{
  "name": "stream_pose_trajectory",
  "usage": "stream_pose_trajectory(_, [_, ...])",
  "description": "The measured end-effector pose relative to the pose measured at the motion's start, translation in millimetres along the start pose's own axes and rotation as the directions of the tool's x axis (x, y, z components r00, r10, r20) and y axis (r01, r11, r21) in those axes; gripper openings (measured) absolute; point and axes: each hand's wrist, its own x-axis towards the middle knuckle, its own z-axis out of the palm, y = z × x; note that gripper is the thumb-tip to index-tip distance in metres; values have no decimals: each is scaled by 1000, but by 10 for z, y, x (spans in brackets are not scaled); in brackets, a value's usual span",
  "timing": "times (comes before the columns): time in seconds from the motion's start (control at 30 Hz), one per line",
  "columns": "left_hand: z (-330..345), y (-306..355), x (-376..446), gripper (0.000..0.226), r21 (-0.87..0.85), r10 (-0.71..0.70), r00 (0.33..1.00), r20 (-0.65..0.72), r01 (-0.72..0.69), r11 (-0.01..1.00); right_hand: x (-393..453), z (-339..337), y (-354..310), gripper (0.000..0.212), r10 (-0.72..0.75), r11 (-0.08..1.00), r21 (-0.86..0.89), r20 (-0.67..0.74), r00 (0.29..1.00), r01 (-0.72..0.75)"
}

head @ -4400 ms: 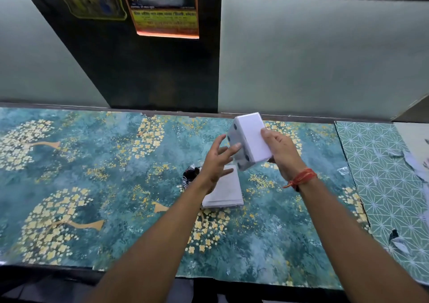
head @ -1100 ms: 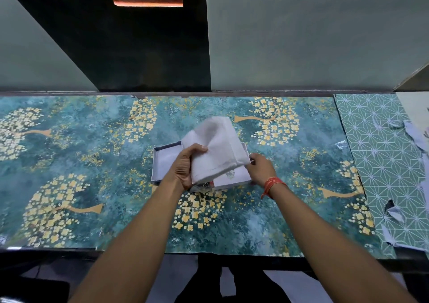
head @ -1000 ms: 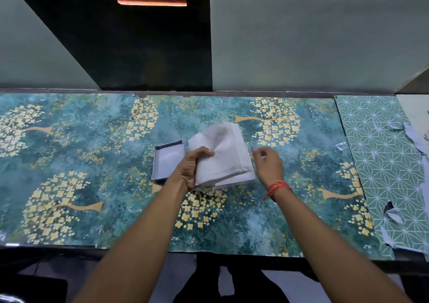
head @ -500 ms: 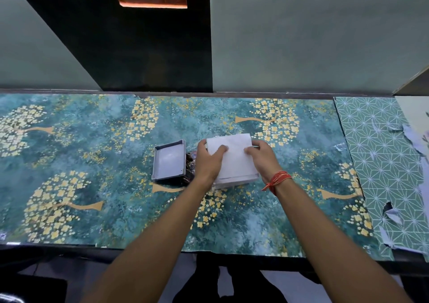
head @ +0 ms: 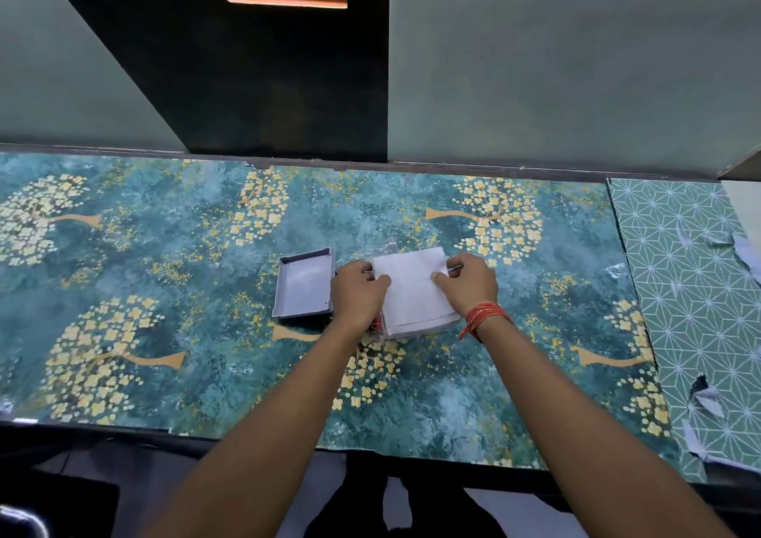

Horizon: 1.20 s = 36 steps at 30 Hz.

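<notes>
A folded white cloth [head: 412, 290] lies on top of a white box base [head: 428, 327] in the middle of the table. My left hand [head: 357, 295] grips the cloth's left edge, thumb on top. My right hand [head: 469, 282] grips its right edge the same way, with a red thread band on the wrist. The grey-white box lid [head: 302, 284] lies upside down on the table just left of my left hand. Something dark and red peeks out under my left hand; what it is I cannot tell.
The table [head: 164, 249] carries a teal cover with yellow flower trees. A green geometric sheet [head: 692, 290] with torn patches lies at the right end. A wall and dark panel stand behind. The table's front edge runs close to my body.
Earlier I held the closed white box in the air. Since then the lid came off and lies at the left. The cloth, lifted a second ago, now lies flat on the base under both hands.
</notes>
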Motion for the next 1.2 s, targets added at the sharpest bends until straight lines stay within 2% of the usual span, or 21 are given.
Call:
stream_pose_trajectory(0.13, [-7,-26,90,43,125,-66,997,-34,70,990,55,-1,5,30,99,993,62,47,994,-102])
stream_pose_trajectory(0.23, [0,-45,165,49,162,-136,991,6,133,978,105,2,63,33,175,980,72,125,977,-185])
stream_pose_trajectory(0.3, [24,-72,196,53,214,-125,991,43,113,970,96,44,115,31,213,974,43,142,967,-221])
stream_pose_trajectory(0.4, [90,-144,224,55,322,-74,993,88,42,946,82,116,165,32,211,977,1,107,972,-213])
stream_pose_trajectory(0.5, [129,-182,242,55,370,-91,993,77,57,927,70,117,132,45,184,981,-77,94,978,-177])
stream_pose_trajectory(0.6, [124,-186,227,58,370,3,999,43,-19,929,-6,85,88,49,-12,990,-142,16,1000,15])
stream_pose_trajectory(0.67, [99,-205,155,49,364,188,982,-23,-167,916,-115,77,66,38,-263,953,-179,-76,962,246])
stream_pose_trajectory(0.7, [93,-234,113,40,365,316,947,-50,-278,889,-181,87,39,33,-384,906,-224,-81,920,359])
stream_pose_trajectory(0.77, [100,-302,45,30,408,519,854,-25,-465,786,-282,148,-16,30,-530,801,-319,15,848,506])
stream_pose_trajectory(0.8, [109,-324,24,33,457,550,834,37,-504,733,-307,191,-43,33,-541,764,-362,91,836,534])
stream_pose_trajectory(0.83, [128,-331,14,41,526,515,850,113,-491,695,-315,233,-69,37,-520,737,-407,169,837,539])
stream_pose_trajectory(0.9, [166,-320,16,65,673,308,924,228,-378,635,-295,294,-104,44,-435,692,-496,293,851,525])
stream_pose_trajectory(0.97, [189,-293,42,76,757,140,949,281,-309,575,-278,324,-136,46,-358,649,-569,357,863,505])
stream_pose_trajectory(1.03, [192,-280,69,78,767,82,942,325,-314,559,-268,350,-167,47,-309,610,-621,386,869,492])
stream_pose_trajectory(1.2, [154,-203,129,74,714,29,928,371,-305,630,-211,333,-315,42,-213,599,-642,448,868,478])
